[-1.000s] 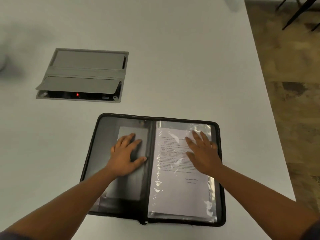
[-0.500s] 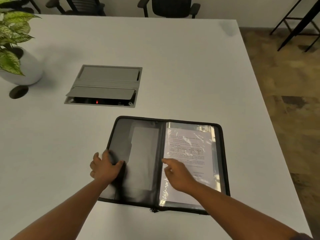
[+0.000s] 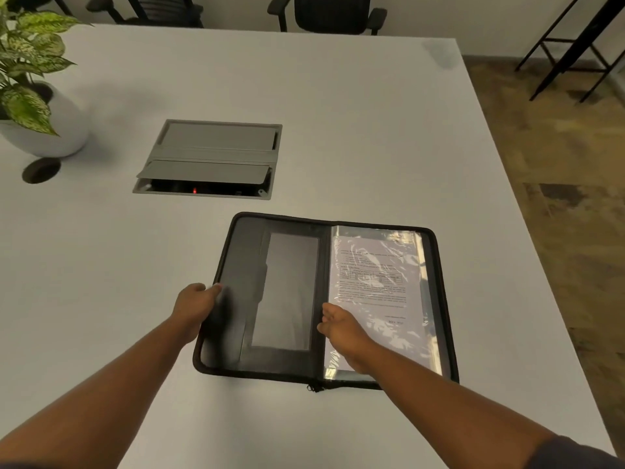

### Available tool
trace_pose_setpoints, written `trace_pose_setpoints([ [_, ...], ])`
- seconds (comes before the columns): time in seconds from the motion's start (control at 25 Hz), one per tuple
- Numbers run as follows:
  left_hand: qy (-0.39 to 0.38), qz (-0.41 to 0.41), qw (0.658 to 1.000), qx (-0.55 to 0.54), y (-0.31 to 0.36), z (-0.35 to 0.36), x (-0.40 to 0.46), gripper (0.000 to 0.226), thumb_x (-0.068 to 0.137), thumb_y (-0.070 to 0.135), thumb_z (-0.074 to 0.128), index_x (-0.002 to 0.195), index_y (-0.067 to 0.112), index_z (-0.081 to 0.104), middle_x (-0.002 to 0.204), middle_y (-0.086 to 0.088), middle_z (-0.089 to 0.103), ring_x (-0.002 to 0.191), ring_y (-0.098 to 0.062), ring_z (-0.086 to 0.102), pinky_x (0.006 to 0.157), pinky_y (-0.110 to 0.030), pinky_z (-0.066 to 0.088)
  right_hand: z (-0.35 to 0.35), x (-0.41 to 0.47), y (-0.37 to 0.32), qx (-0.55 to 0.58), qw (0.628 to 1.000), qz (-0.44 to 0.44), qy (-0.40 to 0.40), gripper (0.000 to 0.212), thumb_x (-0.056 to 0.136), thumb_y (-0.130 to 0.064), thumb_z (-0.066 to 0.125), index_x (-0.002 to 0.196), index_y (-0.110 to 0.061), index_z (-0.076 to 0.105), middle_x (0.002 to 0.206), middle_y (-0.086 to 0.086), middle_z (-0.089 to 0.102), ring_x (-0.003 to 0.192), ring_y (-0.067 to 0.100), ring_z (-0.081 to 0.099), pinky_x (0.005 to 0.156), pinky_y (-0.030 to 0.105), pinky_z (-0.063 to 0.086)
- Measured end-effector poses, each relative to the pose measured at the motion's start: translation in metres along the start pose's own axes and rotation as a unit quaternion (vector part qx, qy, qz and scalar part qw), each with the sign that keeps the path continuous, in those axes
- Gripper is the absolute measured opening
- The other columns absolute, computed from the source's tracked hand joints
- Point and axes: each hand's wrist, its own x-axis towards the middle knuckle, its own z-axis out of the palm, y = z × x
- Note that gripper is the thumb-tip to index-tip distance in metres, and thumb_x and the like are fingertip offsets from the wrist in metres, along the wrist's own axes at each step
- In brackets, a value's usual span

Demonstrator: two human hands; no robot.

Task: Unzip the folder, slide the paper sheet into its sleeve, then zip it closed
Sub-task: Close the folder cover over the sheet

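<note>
grip: left hand [image 3: 193,308] closed on the outer left edge of the folder [image 3: 287,292]; right hand [image 3: 341,330] loose, holding nothing, resting near the spine.
head view: folder open flat on the table [image 3: 338,130], paper sheet [image 3: 372,286] already in the right-hand sleeve [image 3: 424,299].
key relation: spine runs away from the person; left cover must swing rightward over the sheet, left hand nearer.
zipper pull [image 3: 313,388]: at the near edge.

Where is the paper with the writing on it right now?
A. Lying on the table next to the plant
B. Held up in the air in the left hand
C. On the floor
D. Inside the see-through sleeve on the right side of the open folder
D. The printed paper sheet lies under the shiny clear plastic sleeve on the right half of the open black zip folder.
</note>
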Motion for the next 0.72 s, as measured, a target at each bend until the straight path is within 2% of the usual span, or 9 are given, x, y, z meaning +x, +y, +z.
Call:
trace_pose_setpoints([
  [0.08, -0.012, 0.021, 1.0, -0.011, 0.016, -0.009, -0.009, 0.029, 0.099, 0.033, 0.06, 0.099, 0.005, 0.069, 0.104, -0.011, 0.066, 0.101, -0.031, 0.06, 0.088, -0.042, 0.048, -0.002, 0.0, -0.003, 0.0, 1.0, 0.001, -0.004, 0.059, 0.101, -0.01, 0.048, 0.154, -0.019, 0.024, 0.162, 0.001, 0.027, 0.147, 0.026, 0.028, 0.115, 0.04, 0.029],
  [0.24, -0.01, 0.137, 0.99, 0.013, 0.063, -0.02, -0.042, 0.031, 0.091, 0.033, 0.065, 0.08, 0.004, 0.069, 0.084, -0.012, 0.07, 0.08, -0.022, 0.065, 0.069, -0.035, 0.05, -0.008, -0.013, -0.011, 0.034, 0.999, -0.008, -0.013, 0.053, 0.102, -0.012, 0.047, 0.152, -0.018, 0.03, 0.159, 0.004, 0.032, 0.144, 0.028, 0.034, 0.114, 0.041, 0.034],
  [0.36, -0.093, 0.243, 0.965, 0.023, 0.104, -0.007, -0.077, 0.03, 0.088, 0.035, 0.064, 0.071, 0.011, 0.059, 0.085, -0.004, 0.07, 0.083, -0.02, 0.067, 0.072, -0.034, 0.055, -0.017, -0.032, -0.025, 0.094, 0.994, -0.047, -0.028, 0.047, 0.101, -0.019, 0.051, 0.147, -0.022, 0.04, 0.152, 0.003, 0.043, 0.136, 0.026, 0.045, 0.106, 0.038, 0.044],
  [0.44, -0.161, 0.285, 0.945, 0.0, 0.126, 0.014, -0.099, 0.029, 0.084, 0.035, 0.064, 0.066, 0.016, 0.053, 0.089, -0.005, 0.071, 0.083, -0.02, 0.069, 0.071, -0.034, 0.058, -0.028, -0.046, -0.036, 0.136, 0.987, -0.084, -0.021, 0.042, 0.1, -0.023, 0.056, 0.14, -0.028, 0.048, 0.143, -0.001, 0.051, 0.126, 0.022, 0.054, 0.097, 0.036, 0.051],
  [0.56, -0.198, 0.343, 0.918, -0.03, 0.144, 0.059, -0.124, 0.029, 0.09, 0.022, 0.066, 0.066, 0.019, 0.051, 0.083, -0.003, 0.067, 0.075, -0.014, 0.065, 0.068, -0.031, 0.054, -0.051, -0.068, -0.052, 0.204, 0.97, -0.135, 0.015, 0.032, 0.096, -0.028, 0.061, 0.127, -0.035, 0.06, 0.128, -0.005, 0.062, 0.113, 0.017, 0.063, 0.083, 0.033, 0.059],
  [0.64, -0.191, 0.366, 0.91, -0.041, 0.148, 0.088, -0.138, 0.029, 0.092, 0.025, 0.069, 0.068, 0.018, 0.055, 0.1, 0.007, 0.069, 0.093, -0.013, 0.068, 0.077, -0.033, 0.054, -0.068, -0.081, -0.058, 0.227, 0.96, -0.156, 0.046, 0.029, 0.095, -0.034, 0.062, 0.124, -0.035, 0.063, 0.123, -0.005, 0.066, 0.108, 0.018, 0.067, 0.078, 0.034, 0.06],
  [0.72, -0.179, 0.394, 0.901, -0.04, 0.147, 0.114, -0.15, 0.028, 0.092, 0.039, 0.069, 0.071, 0.023, 0.06, 0.108, 0.013, 0.068, 0.107, -0.009, 0.065, 0.084, -0.024, 0.051, -0.084, -0.092, -0.06, 0.231, 0.954, -0.177, 0.066, 0.035, 0.092, -0.045, 0.062, 0.125, -0.032, 0.064, 0.121, -0.002, 0.069, 0.105, 0.02, 0.069, 0.077, 0.035, 0.06],
])
